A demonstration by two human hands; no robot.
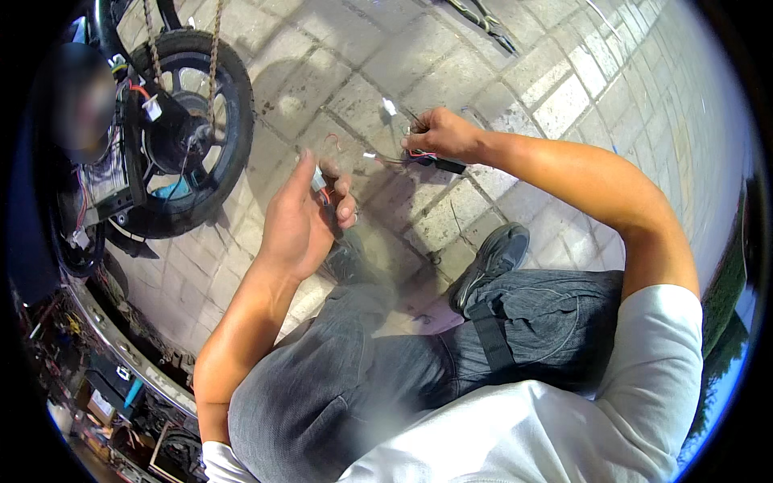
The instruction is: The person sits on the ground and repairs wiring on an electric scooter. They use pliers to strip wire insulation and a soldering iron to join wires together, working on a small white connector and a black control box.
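My left hand [296, 225] has its fingers curled around a pale plastic wire connector [319, 180] with orange-red wires running down into the palm. Farther right, my right hand [444, 134] pinches a bundle of thin wires [420, 153], red and dark ones among them. A small black box [448, 166] hangs just below those fingers beside the wires. One white plug [390, 106] sticks out past the fingertips, and a smaller white plug [369, 156] shows at the bundle's left end. The two hands are apart over the paving.
On the left stands a vehicle's black wheel [241, 121] with a rusty chain [215, 64] and loose wiring, including a white connector [152, 107]. Pliers [485, 24] lie on the brick paving [386, 48] at the far side. Parts and tools fill a bin [133, 366] at lower left.
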